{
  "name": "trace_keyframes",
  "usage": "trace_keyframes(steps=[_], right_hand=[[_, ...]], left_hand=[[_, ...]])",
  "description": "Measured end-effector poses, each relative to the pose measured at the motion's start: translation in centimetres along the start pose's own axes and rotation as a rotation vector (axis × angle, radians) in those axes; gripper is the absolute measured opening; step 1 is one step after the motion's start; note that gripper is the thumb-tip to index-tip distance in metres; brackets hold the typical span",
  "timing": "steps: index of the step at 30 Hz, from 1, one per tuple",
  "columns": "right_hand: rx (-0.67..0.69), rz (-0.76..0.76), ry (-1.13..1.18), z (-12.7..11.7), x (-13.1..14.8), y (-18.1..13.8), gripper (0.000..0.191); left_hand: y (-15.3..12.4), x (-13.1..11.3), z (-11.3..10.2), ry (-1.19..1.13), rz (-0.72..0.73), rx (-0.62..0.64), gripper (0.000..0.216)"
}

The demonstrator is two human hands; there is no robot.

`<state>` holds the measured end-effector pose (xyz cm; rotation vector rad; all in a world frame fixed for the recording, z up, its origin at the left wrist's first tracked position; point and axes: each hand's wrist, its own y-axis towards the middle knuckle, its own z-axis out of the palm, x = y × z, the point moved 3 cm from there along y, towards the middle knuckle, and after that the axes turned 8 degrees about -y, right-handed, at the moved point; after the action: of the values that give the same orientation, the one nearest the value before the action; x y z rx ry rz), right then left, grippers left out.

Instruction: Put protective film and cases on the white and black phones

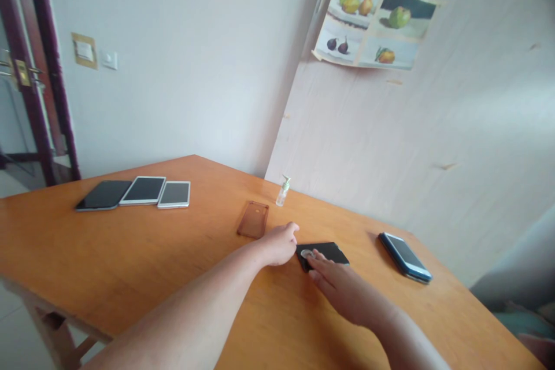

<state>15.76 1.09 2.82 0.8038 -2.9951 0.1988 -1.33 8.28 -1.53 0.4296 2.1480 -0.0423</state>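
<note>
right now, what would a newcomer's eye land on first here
The left hand and right hand meet at a black phone on the orange table. A blue phone lies to its right, three devices sit in a row at the far left, and a fruit poster hangs on the wall.

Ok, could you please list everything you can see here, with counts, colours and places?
table: one, orange wood, beneath everything
devices: three, one black, two white-framed, rowed far left
phone case: one, translucent brown, mid-table
pump bottle: one, clear, by the wall
black phone: one, black, between the hands
blue phone: one, blue, right of it
fruit poster: one, multicoloured, on the wall
door: one, dark, far left
left hand: one, curled, at black phone's left end
right hand: one, flat, fingertips on black phone
</note>
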Motion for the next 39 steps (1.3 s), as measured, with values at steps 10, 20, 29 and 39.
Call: trace_keyframes(steps=[10,20,29,39], right_hand=[[-0.079,0.098,-0.088,1.0,-1.3,1.3,0.056],[-0.170,0.225,-0.044,2.2,-6.8,3.1,0.055],[-0.143,-0.127,0.004,1.7,0.4,2.6,0.055],[-0.135,0.117,-0.057,2.6,-4.3,3.5,0.055]], left_hand=[[-0.1,-0.3,0.0,-0.034,0.000,-0.004,0.049],[0.0,-0.1,0.1,-0.074,-0.010,-0.013,0.046],[0.3,0.3,0.1,-0.090,-0.029,-0.033,0.045],[0.0,-0.2,-0.1,-0.075,-0.053,-0.061,0.043]])
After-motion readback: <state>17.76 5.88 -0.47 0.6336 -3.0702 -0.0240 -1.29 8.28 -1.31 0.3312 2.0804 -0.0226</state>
